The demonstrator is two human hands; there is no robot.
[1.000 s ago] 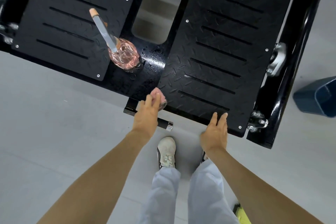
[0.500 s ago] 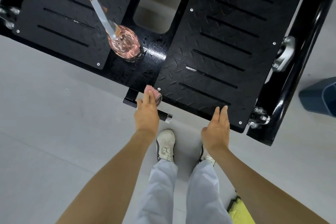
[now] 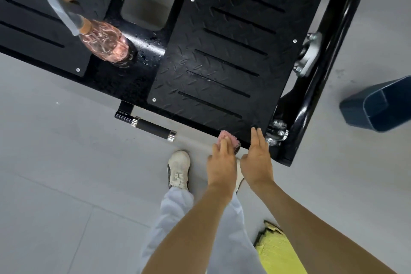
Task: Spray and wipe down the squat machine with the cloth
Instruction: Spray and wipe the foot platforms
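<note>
The squat machine's black tread-plate platform point(image 3: 233, 35) fills the upper part of the view. A pink spray bottle point(image 3: 104, 42) with a grey and orange trigger head stands on the platform's centre strip, with droplets beside it. My left hand point(image 3: 222, 162) holds a bunched pink cloth point(image 3: 228, 138) against the front edge of the right foot plate, near its right corner. Just to its right, my right hand point(image 3: 258, 158) rests with straight fingers on that same edge.
A short black handle with chrome ends point(image 3: 153, 128) sticks out below the platform's front. The black side frame and bolts point(image 3: 311, 104) run along the right. A blue bin point(image 3: 382, 107) stands on the grey floor at right, a yellow object point(image 3: 278, 251) behind my legs.
My left hand has slid the cloth rightward along the platform's front edge, from near the handle to beside my right hand. The view has shifted right with it.
</note>
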